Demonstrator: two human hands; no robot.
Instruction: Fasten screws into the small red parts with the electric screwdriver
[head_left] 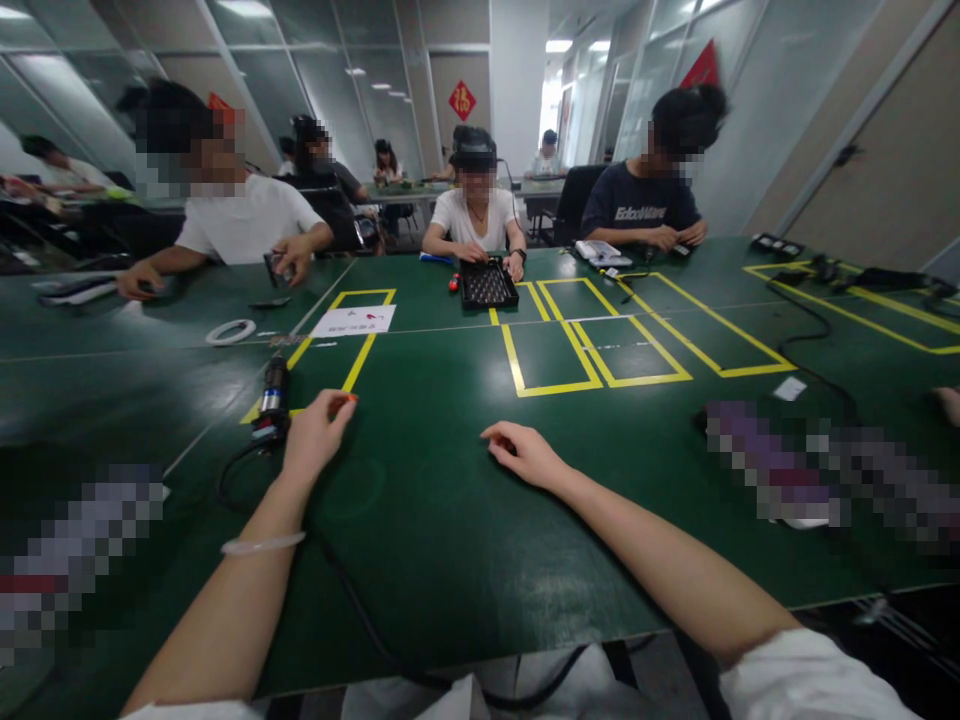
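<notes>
My left hand [321,425] is over the left part of the green table [427,560], its thumb and fingers pinched together. A small orange piece [352,398] shows at the fingertips, too small to name. Just left of this hand lies a black and silver cylindrical device [274,390] with a cable. My right hand [529,455] is held low over the table's middle, palm turned inward. Its fingers are loosely bent with a gap between them, and no object shows there.
Yellow tape outlines [559,388] mark the table. A white printed sheet [354,320] and a white tape ring [230,332] lie at the left. Across the table, a person works at a black tray [489,285]. Black cables [825,335] run at the right.
</notes>
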